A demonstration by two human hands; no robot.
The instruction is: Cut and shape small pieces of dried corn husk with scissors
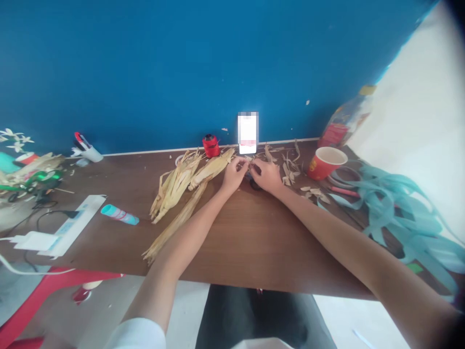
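Near the back of the table my left hand (pixel 235 173) and my right hand (pixel 268 175) meet, fingertips almost touching. Both are closed in a pinch; whatever lies between the fingers is too small to make out. Under my right hand a small dark object (pixel 255 185) shows in part. Dried corn husks (pixel 178 186) lie in a bundle left of my left hand, with a single husk (pixel 212 168) reaching close to it. Torn husk scraps (pixel 289 169) are scattered to the right of my right hand. Just behind the hands a lit phone (pixel 248 133) stands upright.
A red roll (pixel 211 146) stands by the blue wall. On the right are a red paper cup (pixel 326 163), a bottle (pixel 345 118) and tangled teal ribbon (pixel 403 208). To the left lie a glue stick (pixel 119 214), a power strip (pixel 74 227) and a white pen cup (pixel 92 154).
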